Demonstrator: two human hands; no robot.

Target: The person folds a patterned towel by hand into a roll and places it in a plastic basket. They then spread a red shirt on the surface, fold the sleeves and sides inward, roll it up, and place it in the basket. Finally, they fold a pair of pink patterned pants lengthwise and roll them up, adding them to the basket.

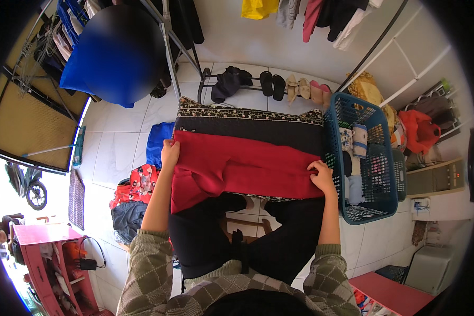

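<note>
A red cloth garment (pixel 245 168) lies stretched sideways in front of me, over a black padded surface with a floral border (pixel 249 114). At its left end, my left hand (pixel 170 155) grips the edge between thumb and fingers. My right hand (pixel 320 177) pinches the garment's right end near the lower corner. A loose fold bulges near the left part of the cloth. Just right of the surface stands a blue plastic laundry basket (pixel 389 197) with several rolled cloths (pixel 359 140) inside.
Heaped clothes (pixel 130 213) lie on the tiled floor at the left, beside a blue cloth (pixel 160 144). Behind the surface is a low shoe rack (pixel 256 87). Metal frame legs (pixel 172 59) rise at the upper left. A pink cabinet (pixel 49 237) stands at the lower left.
</note>
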